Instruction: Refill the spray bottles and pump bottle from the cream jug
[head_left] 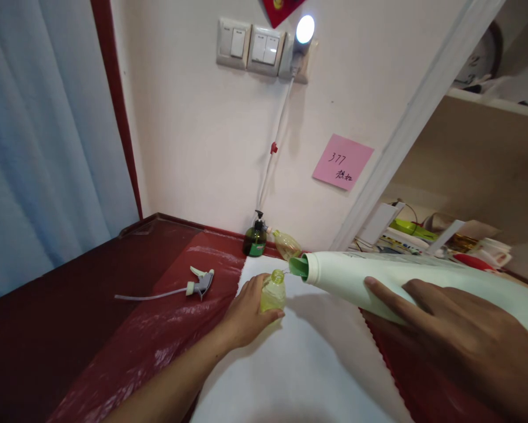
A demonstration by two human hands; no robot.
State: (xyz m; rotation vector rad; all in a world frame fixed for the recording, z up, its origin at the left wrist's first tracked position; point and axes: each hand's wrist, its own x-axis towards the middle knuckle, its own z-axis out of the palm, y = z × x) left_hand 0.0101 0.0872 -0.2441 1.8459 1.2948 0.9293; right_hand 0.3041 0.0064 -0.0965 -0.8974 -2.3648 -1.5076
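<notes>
Hands and containers at a table beside a wall. The left hand is closed round the bottle, its thumb across the near side; the bottle is uncapped and roughly upright over the white sheet, its base hidden from sight. The right hand grips the jug, one finger stretched along its side. The jug is tipped nearly level, its green spout just to the right of the bottle's neck, with a thin clear streak between them. The spray head lies to the left on the red cover, its tube pointing left. Near the wall, the pump bottle stands upright beside a tilted yellowish bottle.
</notes>
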